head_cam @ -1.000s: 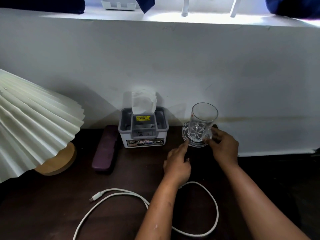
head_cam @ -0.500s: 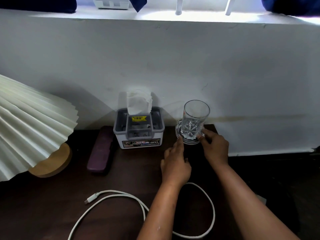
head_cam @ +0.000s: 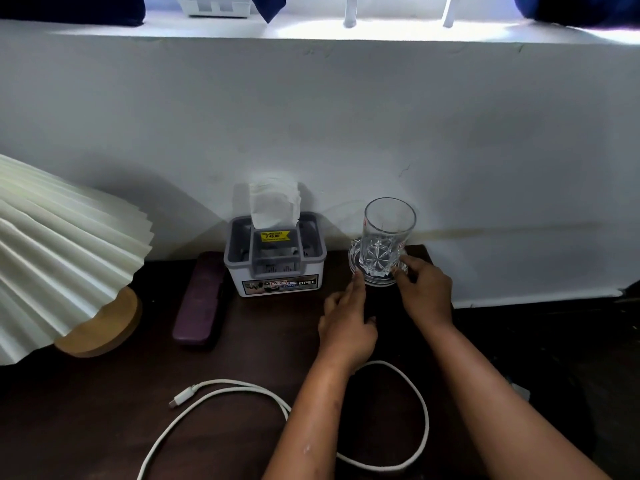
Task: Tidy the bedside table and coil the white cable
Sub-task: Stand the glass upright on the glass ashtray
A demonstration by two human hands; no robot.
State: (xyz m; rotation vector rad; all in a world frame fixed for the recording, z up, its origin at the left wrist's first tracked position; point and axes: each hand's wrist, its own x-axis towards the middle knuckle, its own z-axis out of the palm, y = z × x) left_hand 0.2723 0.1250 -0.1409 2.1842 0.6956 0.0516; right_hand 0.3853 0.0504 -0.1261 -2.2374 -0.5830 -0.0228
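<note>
The white cable (head_cam: 424,420) lies in a loose loop on the dark bedside table (head_cam: 86,410), its plug end pointing left; my forearms cover part of it. At the back by the wall an empty clear glass (head_cam: 388,233) stands upright on a clear saucer (head_cam: 354,254). My left hand (head_cam: 346,323) has its index finger stretched out and touching the saucer's left rim. My right hand (head_cam: 426,292) pinches the saucer's right rim with thumb and fingertips.
A grey and white tissue box (head_cam: 277,265) stands against the wall left of the glass. A purple case (head_cam: 199,299) lies beside it. A pleated white lamp shade (head_cam: 52,251) on a wooden base (head_cam: 104,327) fills the left side.
My left hand has reached forward until its index finger touches the saucer's rim. The glass, saucer and cable stay where they were; the camera has shifted slightly.
</note>
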